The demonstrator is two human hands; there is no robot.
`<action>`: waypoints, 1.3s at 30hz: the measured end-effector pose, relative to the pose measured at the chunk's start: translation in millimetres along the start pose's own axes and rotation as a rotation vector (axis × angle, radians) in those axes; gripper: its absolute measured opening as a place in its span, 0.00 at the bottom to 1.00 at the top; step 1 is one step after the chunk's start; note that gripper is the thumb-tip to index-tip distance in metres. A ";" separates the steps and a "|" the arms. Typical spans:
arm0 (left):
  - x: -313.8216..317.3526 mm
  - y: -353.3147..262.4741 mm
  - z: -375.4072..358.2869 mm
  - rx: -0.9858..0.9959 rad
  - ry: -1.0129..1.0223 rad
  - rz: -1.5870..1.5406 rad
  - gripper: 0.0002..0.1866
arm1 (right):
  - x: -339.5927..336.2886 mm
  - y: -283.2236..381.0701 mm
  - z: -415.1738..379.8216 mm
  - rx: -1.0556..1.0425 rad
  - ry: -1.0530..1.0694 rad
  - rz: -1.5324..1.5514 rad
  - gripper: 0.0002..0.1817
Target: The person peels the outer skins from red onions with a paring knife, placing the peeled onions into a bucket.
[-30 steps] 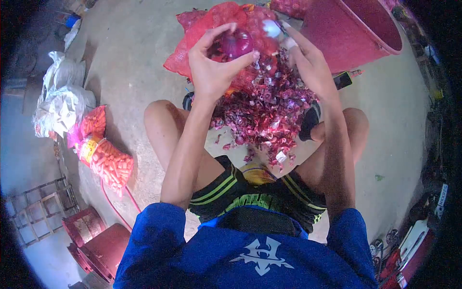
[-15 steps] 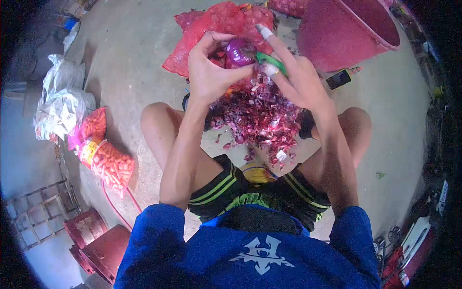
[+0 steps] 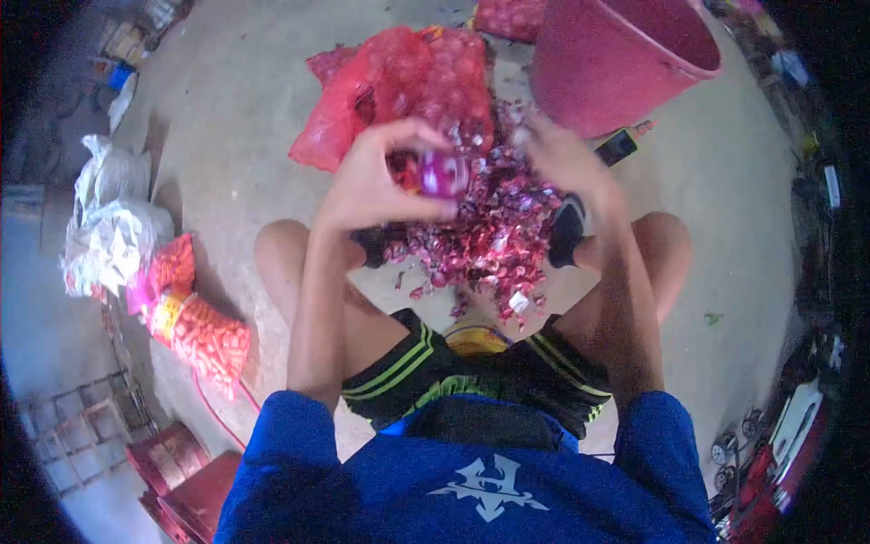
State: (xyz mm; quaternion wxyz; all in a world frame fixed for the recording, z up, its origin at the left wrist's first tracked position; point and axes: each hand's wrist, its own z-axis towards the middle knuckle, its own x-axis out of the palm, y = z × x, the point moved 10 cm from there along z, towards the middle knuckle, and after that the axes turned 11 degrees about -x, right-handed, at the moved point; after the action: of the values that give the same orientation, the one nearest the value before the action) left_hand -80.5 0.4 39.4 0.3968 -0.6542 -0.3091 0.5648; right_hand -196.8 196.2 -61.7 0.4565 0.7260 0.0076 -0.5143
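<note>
A shiny purple onion [image 3: 446,174] sits in my left hand [image 3: 367,181], between the curved fingers and the thumb. To the right, apart from the onion, is my right hand [image 3: 571,168]. Motion smears its fingers, so whether they grip anything does not show. Below both hands spreads a heap of dry purple onion skins [image 3: 494,240] on the floor between my legs. A red mesh sack [image 3: 344,100] full of onions lies just beyond my left hand.
A large dark-pink tub [image 3: 607,77] stands beyond my right hand, with a phone-like device [image 3: 616,147] near its base. Another red sack [image 3: 512,20] lies at the back. To the left are white sacks [image 3: 118,236] and a clear bag of orange finger-shaped pieces [image 3: 210,335].
My hands have come apart and moved lower in the view. The right one has left the onion, and the green-handled tool it held no longer shows. The onion stays in my left hand.
</note>
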 end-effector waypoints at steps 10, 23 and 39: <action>10.5 -198.9 173.0 0.364 -0.292 0.076 0.33 | 43.9 15.8 -25.3 -0.211 0.247 -0.246 0.34; 121.5 -6.8 58.1 -0.020 0.450 -0.148 0.27 | -12.4 86.2 -103.9 -0.178 0.161 -0.058 0.36; 62.6 18.0 35.2 -0.181 0.122 -0.343 0.24 | -97.7 137.9 -243.3 -0.415 -0.542 -0.016 0.20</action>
State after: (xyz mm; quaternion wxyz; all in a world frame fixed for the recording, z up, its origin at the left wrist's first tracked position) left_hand -105.2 50.8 -8.7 0.4447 -0.6579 -0.4409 0.4183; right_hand 3.5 323.7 115.5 0.5757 0.4546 -0.0038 -0.6796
